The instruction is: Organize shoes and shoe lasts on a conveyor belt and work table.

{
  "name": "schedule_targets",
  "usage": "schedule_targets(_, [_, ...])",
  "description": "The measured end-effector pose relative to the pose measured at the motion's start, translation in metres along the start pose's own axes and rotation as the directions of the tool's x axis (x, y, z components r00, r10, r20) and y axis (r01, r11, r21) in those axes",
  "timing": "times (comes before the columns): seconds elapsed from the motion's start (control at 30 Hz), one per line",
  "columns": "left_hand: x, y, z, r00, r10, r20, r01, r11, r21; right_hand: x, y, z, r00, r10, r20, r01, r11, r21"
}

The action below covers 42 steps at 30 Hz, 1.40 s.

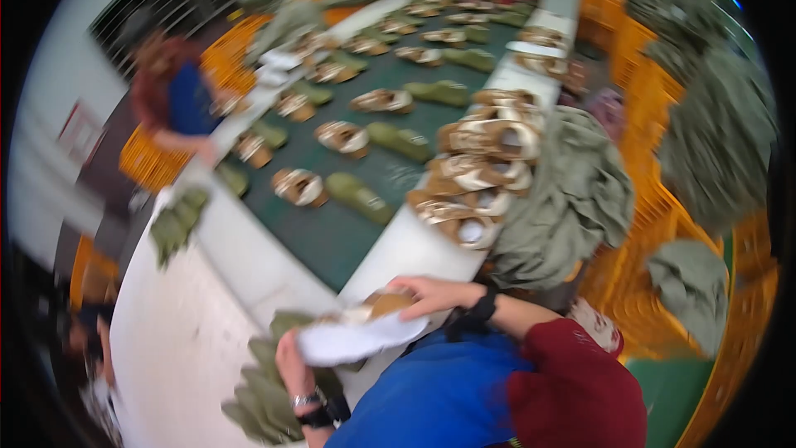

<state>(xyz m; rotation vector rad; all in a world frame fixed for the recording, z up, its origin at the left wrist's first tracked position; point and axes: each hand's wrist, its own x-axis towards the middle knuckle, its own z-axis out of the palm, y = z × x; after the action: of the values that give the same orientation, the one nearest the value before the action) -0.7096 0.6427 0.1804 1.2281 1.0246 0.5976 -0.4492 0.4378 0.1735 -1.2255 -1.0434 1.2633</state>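
Close to my body, my right hand [435,294] grips a tan and white shoe upper [388,305] with the fingers bent over its edge. A white, flat, sole-shaped piece [361,343] lies along the near side of the upper, and my left hand [294,362] is closed on its left end. Whether the white piece is joined to the upper I cannot tell. Beside and beneath my left hand, several olive-green sole-shaped pieces [257,402] lie fanned in a pile on the white tabletop [182,332]. Motion smears some details.
Beyond my hands, a dark green conveyor belt [311,245] carries rows of uppers and green pieces. Stacked uppers [464,216] line its right ledge. Orange crates [638,282] and grey-green cloth [572,191] stand at the right. Across the belt, another person [182,91] works on the left.
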Motion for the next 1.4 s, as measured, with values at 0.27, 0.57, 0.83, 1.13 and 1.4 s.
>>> schedule_targets(0.27, [-0.015,-0.06,-0.039,0.842,0.538,0.024,-0.319,0.462,0.828,-0.003,-0.008,-0.005,0.899,-0.349,-0.265,-0.179,0.261,-0.949])
schedule_targets(0.57, [-0.001,-0.083,-0.047,0.889,0.457,0.031,-0.227,0.38,0.897,-0.007,0.059,-0.017,0.96,-0.042,-0.278,-0.255,0.287,-0.923])
schedule_targets(0.83, [-0.017,-0.09,-0.045,0.824,0.564,0.052,-0.257,0.291,0.922,0.004,0.069,0.0,0.934,-0.094,-0.344,-0.326,0.167,-0.931])
schedule_targets(1.13, [-0.017,-0.089,-0.047,0.831,0.556,-0.005,-0.21,0.323,0.923,0.007,0.076,0.0,0.931,-0.124,-0.343,-0.312,0.215,-0.925])
schedule_targets(1.4, [-0.013,-0.085,-0.043,0.818,0.576,0.016,-0.228,0.298,0.927,0.013,0.078,0.003,0.913,-0.152,-0.379,-0.348,0.196,-0.917])
